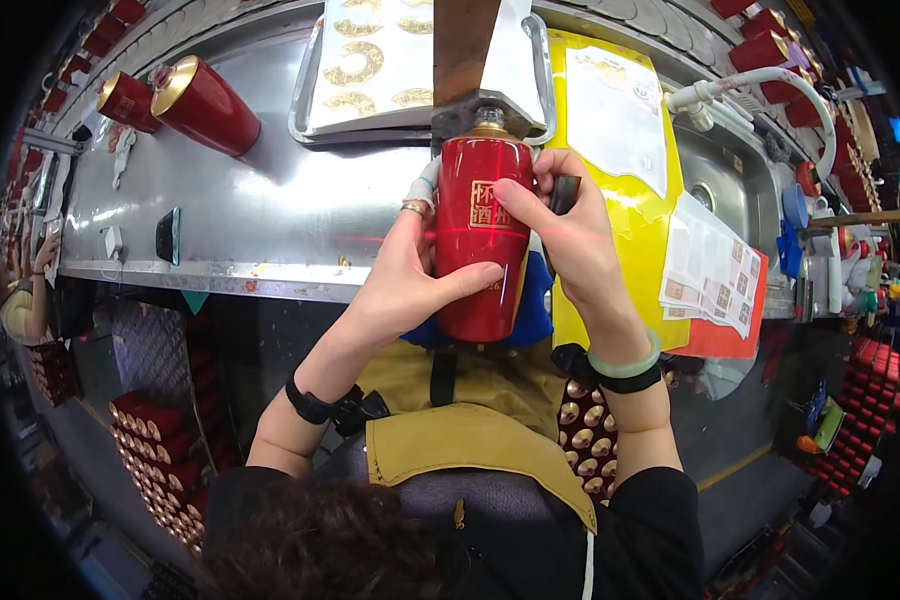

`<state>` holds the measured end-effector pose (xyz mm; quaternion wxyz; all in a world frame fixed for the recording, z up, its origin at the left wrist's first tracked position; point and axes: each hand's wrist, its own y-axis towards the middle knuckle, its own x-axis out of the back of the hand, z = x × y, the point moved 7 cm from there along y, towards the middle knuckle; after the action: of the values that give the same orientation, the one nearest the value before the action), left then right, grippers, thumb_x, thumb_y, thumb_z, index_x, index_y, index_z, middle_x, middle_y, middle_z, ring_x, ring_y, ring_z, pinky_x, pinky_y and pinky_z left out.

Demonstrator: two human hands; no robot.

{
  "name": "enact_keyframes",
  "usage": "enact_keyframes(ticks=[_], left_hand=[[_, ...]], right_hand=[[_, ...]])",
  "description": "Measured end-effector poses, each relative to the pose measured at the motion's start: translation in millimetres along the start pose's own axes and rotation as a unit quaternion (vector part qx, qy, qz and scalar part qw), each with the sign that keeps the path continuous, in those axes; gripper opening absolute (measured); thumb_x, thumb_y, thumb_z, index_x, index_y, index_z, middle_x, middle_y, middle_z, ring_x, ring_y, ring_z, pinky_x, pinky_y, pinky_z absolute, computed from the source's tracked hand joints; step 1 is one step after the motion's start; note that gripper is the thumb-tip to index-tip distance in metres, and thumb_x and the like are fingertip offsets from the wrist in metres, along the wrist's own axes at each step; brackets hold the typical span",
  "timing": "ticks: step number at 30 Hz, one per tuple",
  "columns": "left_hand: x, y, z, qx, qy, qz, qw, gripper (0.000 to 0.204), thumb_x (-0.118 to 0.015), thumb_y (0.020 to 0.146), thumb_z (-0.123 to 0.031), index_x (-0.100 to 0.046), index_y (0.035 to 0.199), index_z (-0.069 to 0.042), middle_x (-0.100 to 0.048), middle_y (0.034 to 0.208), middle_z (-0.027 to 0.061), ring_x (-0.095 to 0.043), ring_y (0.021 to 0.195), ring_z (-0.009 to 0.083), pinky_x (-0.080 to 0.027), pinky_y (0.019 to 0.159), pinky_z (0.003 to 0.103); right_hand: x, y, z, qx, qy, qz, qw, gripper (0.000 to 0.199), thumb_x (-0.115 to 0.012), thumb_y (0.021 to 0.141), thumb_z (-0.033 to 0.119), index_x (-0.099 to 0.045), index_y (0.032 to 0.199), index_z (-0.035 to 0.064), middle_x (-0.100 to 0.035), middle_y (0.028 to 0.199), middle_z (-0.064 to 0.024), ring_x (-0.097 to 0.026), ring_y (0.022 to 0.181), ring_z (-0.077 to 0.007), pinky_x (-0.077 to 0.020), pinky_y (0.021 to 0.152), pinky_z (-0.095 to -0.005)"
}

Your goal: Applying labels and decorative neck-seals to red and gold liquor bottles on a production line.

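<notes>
A glossy red bottle point(482, 265) with a gold square emblem and a gold collar lies across my hands, its glass-topped neck pointing away from me. My left hand point(398, 275) grips its left side, the thumb laid over the lower front. A ring and a white wrap show on the left fingers. From the right, my right hand point(582, 240) holds the bottle with its thumb on the emblem. A small dark object point(564, 195) sticks out at the right fingers; its kind is unclear. Blue cloth point(536, 300) shows behind the bottle's base.
Two red bottles, a large one point(210, 105) and a smaller one point(128, 102), are on the metal bench point(270, 215). A tray point(305, 100) holds gold sticker sheets. At right are a yellow sheet point(610, 230), label sheets point(715, 265) and a sink point(735, 180). Red bottles point(150, 440) crowd the lower left.
</notes>
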<state>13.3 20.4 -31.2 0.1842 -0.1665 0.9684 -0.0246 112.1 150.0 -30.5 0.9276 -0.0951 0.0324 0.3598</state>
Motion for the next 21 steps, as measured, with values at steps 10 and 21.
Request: enact_keyframes(ticks=[10,21], left_hand=[[1,0,2,0.022,-0.032,0.001,0.999,0.1,-0.08,0.088,-0.007,-0.012,0.16,0.002,-0.043,0.149,0.016,-0.052,0.134,0.0209,-0.046,0.113,0.039],[1,-11,7,0.017,-0.011,-0.006,1.0,0.098,-0.078,0.091,-0.007,-0.008,0.159,0.004,-0.041,0.15,0.0171,-0.048,0.138,0.0214,-0.04,0.117,0.04]], right_hand=[[-1,-1,3,-0.012,0.051,-0.028,0.998,0.028,-0.082,0.089,0.015,-0.057,0.1,0.0094,-0.044,0.085,0.0067,-0.041,0.076,-0.0022,-0.0361,0.065,-0.0186],[1,-16,-11,-0.039,0.06,-0.036,0.997,0.03,-0.083,0.089,0.016,-0.057,0.102,0.0079,-0.047,0.087,0.0057,-0.043,0.077,-0.0026,-0.0381,0.069,-0.0175]])
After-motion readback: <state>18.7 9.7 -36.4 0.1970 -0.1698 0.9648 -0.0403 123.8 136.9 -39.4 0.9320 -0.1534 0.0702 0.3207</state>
